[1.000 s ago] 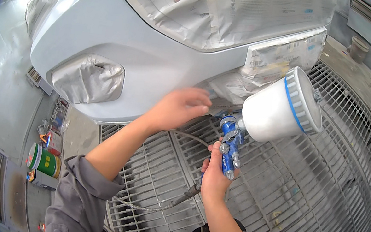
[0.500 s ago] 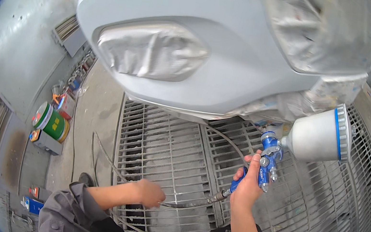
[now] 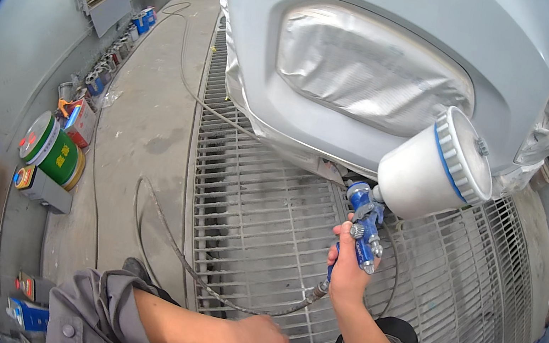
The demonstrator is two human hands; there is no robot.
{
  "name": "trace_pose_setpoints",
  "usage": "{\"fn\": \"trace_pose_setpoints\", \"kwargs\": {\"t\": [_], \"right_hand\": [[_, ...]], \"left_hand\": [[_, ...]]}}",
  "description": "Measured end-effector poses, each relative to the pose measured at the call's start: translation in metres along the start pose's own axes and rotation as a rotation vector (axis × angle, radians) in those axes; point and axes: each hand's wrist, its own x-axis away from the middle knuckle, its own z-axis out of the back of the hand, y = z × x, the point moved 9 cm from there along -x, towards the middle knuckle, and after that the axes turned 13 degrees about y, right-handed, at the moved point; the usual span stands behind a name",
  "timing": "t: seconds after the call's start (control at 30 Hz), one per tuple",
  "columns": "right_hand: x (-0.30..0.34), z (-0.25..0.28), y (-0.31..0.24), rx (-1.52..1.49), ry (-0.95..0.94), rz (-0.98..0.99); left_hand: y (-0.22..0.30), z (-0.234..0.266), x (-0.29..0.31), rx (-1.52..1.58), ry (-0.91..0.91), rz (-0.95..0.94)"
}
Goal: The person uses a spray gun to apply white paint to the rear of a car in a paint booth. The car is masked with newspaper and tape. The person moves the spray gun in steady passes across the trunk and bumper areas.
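Spray gun raised under the masked front of a grey car.

The left hand (image 3: 260, 341) rests low and near, loosely curled, holding nothing, just beside the air hose (image 3: 169, 245) on the floor grate (image 3: 249, 196). The right hand (image 3: 347, 269) is clenched around the blue spray gun (image 3: 365, 225), white cup (image 3: 437, 165) tilted up right, near the bumper (image 3: 379, 52). Since half a second ago, the gun sits closer to the bumper.

A green paint can (image 3: 51, 150) and small tins (image 3: 99, 75) line the wall beside the floor grating (image 3: 260, 219).
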Motion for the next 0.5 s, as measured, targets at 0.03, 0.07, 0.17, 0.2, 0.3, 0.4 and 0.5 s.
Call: {"fn": "trace_pose_setpoints", "kwargs": {"t": [0.03, 0.07, 0.17, 0.2, 0.3, 0.4, 0.5], "right_hand": [[0.010, -0.015, 0.001, 0.001, -0.002, 0.012], [0.019, -0.030, -0.001, -0.005, -0.003, 0.033], [0.040, -0.067, 0.006, 0.029, 0.013, 0.068], [0.047, -0.079, 0.007, 0.029, 0.034, 0.064], [0.059, -0.110, 0.013, -0.001, 0.087, 0.102], [0.076, -0.134, 0.015, -0.054, 0.167, 0.135], [0.089, -0.143, 0.026, -0.138, 0.283, 0.165]], "left_hand": [[-0.001, 0.005, 0.015, -0.022, 0.017, -0.025], [-0.004, 0.011, 0.031, -0.054, 0.035, -0.050], [-0.018, 0.006, 0.080, -0.065, 0.157, -0.145], [-0.024, 0.006, 0.098, -0.057, 0.216, -0.187], [-0.047, 0.002, 0.144, -0.094, 0.242, -0.267], [-0.075, -0.001, 0.189, -0.064, 0.260, -0.346], [-0.105, 0.010, 0.218, 0.008, 0.128, -0.335]]}}
